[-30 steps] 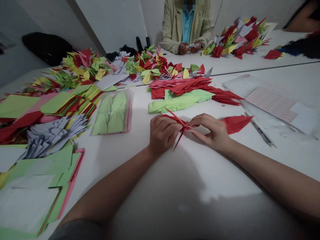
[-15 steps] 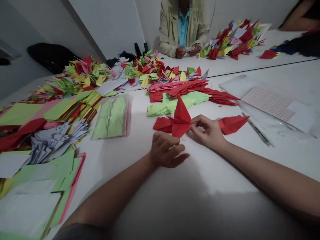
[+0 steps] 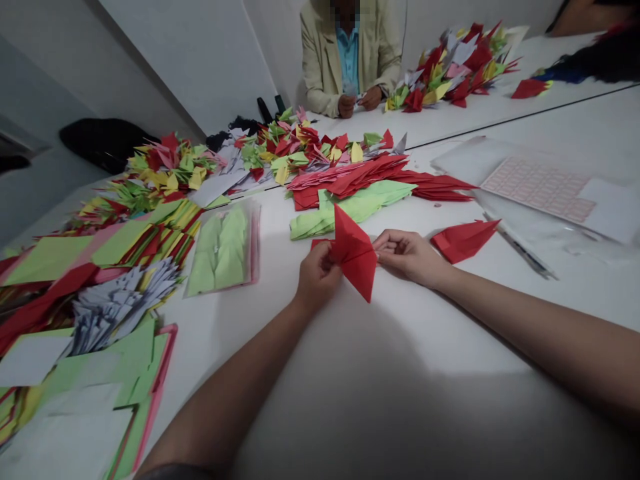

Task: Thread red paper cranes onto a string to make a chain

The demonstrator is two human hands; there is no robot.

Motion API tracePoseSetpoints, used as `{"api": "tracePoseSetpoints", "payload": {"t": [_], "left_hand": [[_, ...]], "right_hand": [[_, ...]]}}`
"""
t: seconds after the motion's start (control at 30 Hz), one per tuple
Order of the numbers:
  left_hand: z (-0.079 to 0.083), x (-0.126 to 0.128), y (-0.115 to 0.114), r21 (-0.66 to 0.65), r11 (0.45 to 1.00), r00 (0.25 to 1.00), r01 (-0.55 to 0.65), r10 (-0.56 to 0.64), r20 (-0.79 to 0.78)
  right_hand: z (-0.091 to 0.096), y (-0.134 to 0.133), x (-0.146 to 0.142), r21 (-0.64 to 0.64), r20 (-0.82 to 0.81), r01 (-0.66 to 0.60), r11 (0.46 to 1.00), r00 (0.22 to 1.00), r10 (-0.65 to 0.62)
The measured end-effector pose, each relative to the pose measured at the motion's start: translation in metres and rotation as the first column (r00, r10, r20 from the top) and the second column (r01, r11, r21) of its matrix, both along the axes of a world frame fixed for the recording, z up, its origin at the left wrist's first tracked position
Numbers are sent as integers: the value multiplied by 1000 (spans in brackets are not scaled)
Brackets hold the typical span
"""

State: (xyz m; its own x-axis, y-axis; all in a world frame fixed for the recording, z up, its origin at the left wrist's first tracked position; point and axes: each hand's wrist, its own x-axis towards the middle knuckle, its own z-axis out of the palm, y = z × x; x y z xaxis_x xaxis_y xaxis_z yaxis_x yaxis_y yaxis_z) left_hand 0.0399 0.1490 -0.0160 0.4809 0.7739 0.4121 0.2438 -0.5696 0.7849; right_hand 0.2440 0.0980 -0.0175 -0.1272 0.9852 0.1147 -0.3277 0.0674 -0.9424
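Between my hands, a red origami crane point(image 3: 356, 252) is held just above the white table, one wing pointing up and the other down toward me. My left hand point(image 3: 318, 275) is closed on its left side, where a bit of red paper shows past the fingers. Pinched fingers of my right hand point(image 3: 407, 255) grip the crane's right edge; the exact spot is partly hidden. Beside my right wrist lies a folded red paper piece point(image 3: 465, 240). Just beyond the crane are a row of folded green papers point(image 3: 357, 208) and a stack of folded red papers point(image 3: 370, 177).
A plastic packet of green folded papers point(image 3: 220, 250) lies left. Paper sheets point(image 3: 90, 427) and grey folded strips point(image 3: 120, 300) cover the far left. Heaped cranes point(image 3: 170, 163) run along the back. A pen point(image 3: 523, 247) lies right. A person point(image 3: 350, 60) sits opposite, holding paper.
My left hand has moved up from below the crane and taken hold of its left side. The crane has turned, its lower wing now reaching further toward me. The view has shifted slightly.
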Motion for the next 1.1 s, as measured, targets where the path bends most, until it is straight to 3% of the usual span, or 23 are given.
{"api": "tracePoseSetpoints", "payload": {"t": [0.1, 0.4, 0.63, 0.87, 1.1], "left_hand": [[4, 0, -2, -10, 997, 995, 76, -77, -60], [11, -1, -7, -113, 993, 998, 17, -24, -60], [11, -1, -7, -71, 996, 999, 49, -50, -19], [11, -2, -6, -14, 1000, 998, -23, 22, -59], [9, -2, -7, -37, 999, 994, 5, -9, -109]], "right_hand": [[-2, 2, 4, -40, -20, -2, 999, 1000, 1], [2, -2, 4, -28, 219, -70, 997, 973, 74], [-3, -4, 4, 26, 333, -101, 995, 939, 86], [-4, -3, 6, 193, 239, 120, 974, 957, -165], [4, -6, 7, 324, 399, 89, 942, 890, -222]]}}
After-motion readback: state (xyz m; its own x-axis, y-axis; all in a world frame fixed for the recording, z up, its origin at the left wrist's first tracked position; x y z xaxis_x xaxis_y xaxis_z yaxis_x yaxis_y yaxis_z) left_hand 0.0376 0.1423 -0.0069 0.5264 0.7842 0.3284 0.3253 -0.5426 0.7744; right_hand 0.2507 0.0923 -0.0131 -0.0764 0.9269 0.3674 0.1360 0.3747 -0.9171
